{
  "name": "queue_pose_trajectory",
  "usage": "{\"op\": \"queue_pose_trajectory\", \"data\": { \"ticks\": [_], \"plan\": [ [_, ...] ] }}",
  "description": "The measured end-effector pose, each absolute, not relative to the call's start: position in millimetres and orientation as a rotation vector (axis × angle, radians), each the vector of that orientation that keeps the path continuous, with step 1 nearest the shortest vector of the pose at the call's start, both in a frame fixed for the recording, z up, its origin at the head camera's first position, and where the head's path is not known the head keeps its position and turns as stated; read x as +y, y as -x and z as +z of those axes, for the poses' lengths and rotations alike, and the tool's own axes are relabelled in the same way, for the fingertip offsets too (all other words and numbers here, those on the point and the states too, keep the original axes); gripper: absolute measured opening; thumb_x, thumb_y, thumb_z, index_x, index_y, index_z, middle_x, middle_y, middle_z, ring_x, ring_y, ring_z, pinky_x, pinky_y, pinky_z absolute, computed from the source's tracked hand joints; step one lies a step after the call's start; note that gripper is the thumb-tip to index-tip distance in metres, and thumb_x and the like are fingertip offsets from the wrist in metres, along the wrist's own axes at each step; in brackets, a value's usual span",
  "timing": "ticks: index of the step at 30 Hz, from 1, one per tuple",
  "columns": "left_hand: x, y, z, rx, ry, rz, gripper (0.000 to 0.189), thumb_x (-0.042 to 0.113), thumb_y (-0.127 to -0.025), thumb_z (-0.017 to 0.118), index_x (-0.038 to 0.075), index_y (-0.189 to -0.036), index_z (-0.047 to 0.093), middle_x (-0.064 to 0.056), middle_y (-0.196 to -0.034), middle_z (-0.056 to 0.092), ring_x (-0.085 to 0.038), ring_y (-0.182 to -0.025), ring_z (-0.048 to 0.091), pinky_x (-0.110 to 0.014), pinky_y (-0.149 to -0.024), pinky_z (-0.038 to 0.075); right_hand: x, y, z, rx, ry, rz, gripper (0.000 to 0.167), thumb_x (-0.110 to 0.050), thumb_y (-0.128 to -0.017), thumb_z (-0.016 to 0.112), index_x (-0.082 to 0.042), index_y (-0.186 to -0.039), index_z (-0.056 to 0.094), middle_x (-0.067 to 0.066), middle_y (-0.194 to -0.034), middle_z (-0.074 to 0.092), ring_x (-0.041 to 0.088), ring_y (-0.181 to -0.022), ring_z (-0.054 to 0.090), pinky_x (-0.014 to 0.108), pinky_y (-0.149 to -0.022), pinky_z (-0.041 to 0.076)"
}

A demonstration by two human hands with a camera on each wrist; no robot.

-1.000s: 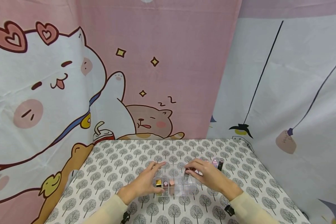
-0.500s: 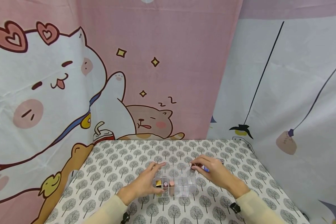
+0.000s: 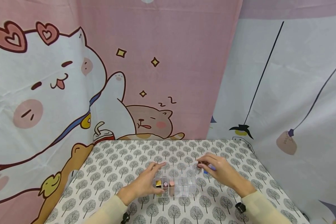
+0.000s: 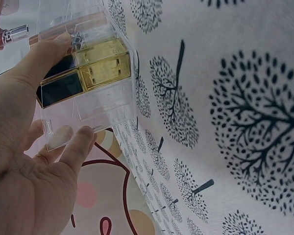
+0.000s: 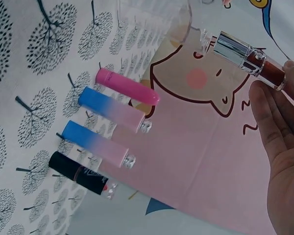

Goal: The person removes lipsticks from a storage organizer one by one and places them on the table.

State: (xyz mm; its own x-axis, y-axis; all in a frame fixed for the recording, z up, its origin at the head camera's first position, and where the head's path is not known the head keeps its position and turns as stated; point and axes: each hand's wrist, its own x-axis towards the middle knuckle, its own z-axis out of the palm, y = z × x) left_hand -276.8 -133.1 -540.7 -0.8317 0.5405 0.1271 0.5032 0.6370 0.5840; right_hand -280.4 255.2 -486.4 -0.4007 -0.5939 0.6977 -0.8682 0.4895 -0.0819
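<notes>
My left hand (image 3: pixel 142 182) grips the left end of a clear plastic lipstick organizer (image 3: pixel 185 190), thumb on the near side and fingers on the far side. A black-and-gold lipstick (image 4: pixel 83 73), a tube with a silver ornament (image 3: pixel 165 184) and a peach-capped tube (image 3: pixel 172 183) stand in its left compartments. The compartments to the right look bare. My right hand (image 3: pixel 222 171) pinches a lipstick tube (image 5: pixel 240 54), silver with a dark red-brown end, by that end. The tube is held in the air, just right of the organizer and apart from it.
Right of the organizer stand a bright pink tube (image 5: pixel 127 87), a blue-to-pink tube (image 5: pixel 112 110), a second blue-to-pink tube (image 5: pixel 95 143) and a black tube (image 5: pixel 81 172). They are on the tree-print tablecloth (image 3: pixel 114 161). A cartoon curtain (image 3: pixel 168 62) hangs behind.
My right hand has moved right and slightly away from me with the lipstick tube, from over the organizer to beyond its right end. The left hand and organizer have stayed put.
</notes>
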Motion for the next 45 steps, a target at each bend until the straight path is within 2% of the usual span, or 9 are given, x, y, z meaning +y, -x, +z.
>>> {"op": "queue_pose_trajectory", "data": {
  "ticks": [9, 13, 22, 28, 35, 45],
  "plan": [
    [-134, 277, -542, 2.783, -0.887, 0.977, 0.126, 0.031, -0.083, 0.106, 0.04, -0.184, 0.031, -0.01, -0.161, 0.056, -0.035, -0.139, 0.069, -0.052, -0.111, 0.07, 265, 284, -495, -2.164, -1.183, 0.6, 0.034, 0.007, -0.091, 0.092, -0.003, -0.123, 0.084, -0.001, -0.107, 0.08, 0.007, -0.089, 0.078, 0.007, -0.08, 0.063],
    [-134, 279, -543, 2.781, -0.894, 0.975, 0.126, 0.03, -0.084, 0.106, 0.04, -0.184, 0.03, -0.01, -0.16, 0.056, -0.036, -0.139, 0.069, -0.05, -0.109, 0.07, 267, 287, -501, -2.173, -1.18, 0.606, 0.035, 0.008, -0.091, 0.092, -0.002, -0.123, 0.084, 0.003, -0.109, 0.081, 0.008, -0.088, 0.08, 0.007, -0.082, 0.063],
    [-134, 279, -541, 2.786, -0.899, 0.971, 0.126, 0.03, -0.083, 0.106, 0.039, -0.184, 0.03, -0.011, -0.16, 0.056, -0.035, -0.139, 0.069, -0.046, -0.107, 0.071, 271, 294, -521, -2.242, -1.146, 0.571, 0.03, 0.002, -0.094, 0.092, -0.012, -0.119, 0.083, -0.001, -0.109, 0.083, 0.005, -0.089, 0.08, 0.015, -0.081, 0.068],
    [-133, 278, -540, 2.786, -0.893, 0.974, 0.127, 0.029, -0.083, 0.107, 0.039, -0.184, 0.031, -0.012, -0.161, 0.056, -0.035, -0.135, 0.07, -0.046, -0.107, 0.071, 272, 298, -532, -2.274, -1.126, 0.577, 0.026, 0.001, -0.095, 0.092, -0.01, -0.117, 0.084, 0.001, -0.108, 0.085, 0.006, -0.089, 0.081, 0.017, -0.081, 0.069],
    [-133, 278, -540, 2.785, -0.883, 0.982, 0.127, 0.03, -0.082, 0.107, 0.039, -0.184, 0.031, -0.012, -0.162, 0.056, -0.036, -0.139, 0.069, -0.05, -0.109, 0.07, 274, 300, -541, -2.317, -1.077, 0.543, 0.023, -0.001, -0.096, 0.092, -0.009, -0.116, 0.085, 0.002, -0.108, 0.085, 0.008, -0.088, 0.081, 0.023, -0.078, 0.072],
    [-134, 278, -541, 2.786, -0.881, 0.98, 0.127, 0.03, -0.083, 0.107, 0.04, -0.184, 0.031, -0.012, -0.164, 0.055, -0.036, -0.139, 0.069, -0.049, -0.108, 0.071, 274, 301, -546, -2.36, -1.065, 0.558, 0.02, -0.004, -0.099, 0.09, -0.008, -0.118, 0.086, 0.0, -0.108, 0.084, 0.005, -0.089, 0.079, 0.019, -0.079, 0.07]
  ]
}}
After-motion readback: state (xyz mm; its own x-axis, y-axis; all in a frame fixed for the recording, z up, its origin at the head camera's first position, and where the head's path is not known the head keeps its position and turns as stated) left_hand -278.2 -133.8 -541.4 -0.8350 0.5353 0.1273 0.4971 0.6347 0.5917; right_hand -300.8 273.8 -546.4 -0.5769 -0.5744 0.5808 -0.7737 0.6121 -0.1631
